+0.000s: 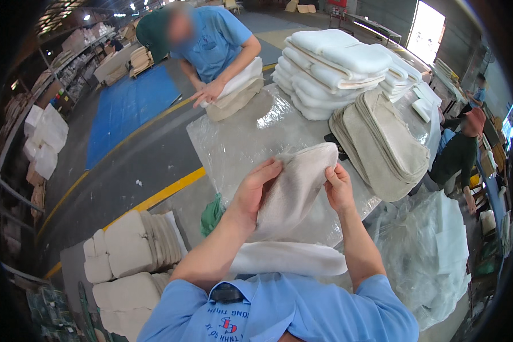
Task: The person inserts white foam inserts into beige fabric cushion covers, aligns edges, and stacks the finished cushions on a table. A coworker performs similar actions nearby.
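Note:
A beige fabric cover [293, 191], curved and partly folded, is held up in front of me over the table. My left hand [255, 188] grips its left side, thumb on top and the other fingers hidden behind the cloth. At the right edge, my right hand [340, 187] pinches the cover between thumb and fingers. Close to my body lies a white padding sheet [288, 259], below the cover. To the right of my hands a stack of beige covers [379, 145] with rounded corners rests on the plastic-covered table [222, 145].
Thick folded white padding [336, 65] is piled at the table's far side. Across the table, a co-worker [214, 45] leans over a beige and white stack [236, 94]. More beige covers [132, 245] are stacked at lower left. Clear plastic wrap [419, 251] bulges at right.

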`<action>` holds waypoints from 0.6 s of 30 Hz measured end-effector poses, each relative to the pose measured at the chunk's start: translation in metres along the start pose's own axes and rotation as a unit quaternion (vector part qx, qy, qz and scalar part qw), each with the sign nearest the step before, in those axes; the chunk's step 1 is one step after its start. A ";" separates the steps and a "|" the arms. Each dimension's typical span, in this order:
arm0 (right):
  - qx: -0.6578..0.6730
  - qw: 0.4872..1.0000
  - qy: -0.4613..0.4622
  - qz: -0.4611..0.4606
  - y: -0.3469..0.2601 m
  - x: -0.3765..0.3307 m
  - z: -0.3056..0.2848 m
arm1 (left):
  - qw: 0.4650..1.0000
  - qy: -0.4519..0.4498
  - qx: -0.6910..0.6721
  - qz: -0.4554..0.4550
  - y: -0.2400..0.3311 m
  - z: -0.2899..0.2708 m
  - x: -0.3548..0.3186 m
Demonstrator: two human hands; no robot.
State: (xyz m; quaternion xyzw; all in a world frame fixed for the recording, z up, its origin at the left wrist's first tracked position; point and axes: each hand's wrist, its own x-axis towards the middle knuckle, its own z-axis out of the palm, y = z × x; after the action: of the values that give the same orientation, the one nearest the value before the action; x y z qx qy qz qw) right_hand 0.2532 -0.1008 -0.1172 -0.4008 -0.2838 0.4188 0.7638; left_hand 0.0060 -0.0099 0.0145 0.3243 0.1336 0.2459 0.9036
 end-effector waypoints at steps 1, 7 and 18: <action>-0.014 1.000 0.010 -0.013 0.000 -0.001 0.005 | 1.000 -0.011 0.017 -0.001 0.005 -0.001 -0.001; -0.297 0.947 0.011 -0.119 -0.104 -0.029 -0.037 | 0.994 -0.079 0.072 -0.012 0.021 -0.021 -0.005; -0.492 0.766 -0.413 0.020 -0.313 -0.097 0.064 | 0.960 -0.223 -0.112 -0.128 -0.084 -0.018 -0.091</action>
State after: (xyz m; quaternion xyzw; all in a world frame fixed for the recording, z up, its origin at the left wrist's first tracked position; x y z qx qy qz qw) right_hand 0.2854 -0.2632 0.1722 -0.5158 -0.7307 0.3623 0.2623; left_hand -0.0476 -0.1050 -0.0463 0.2480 -0.0592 0.0627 0.9649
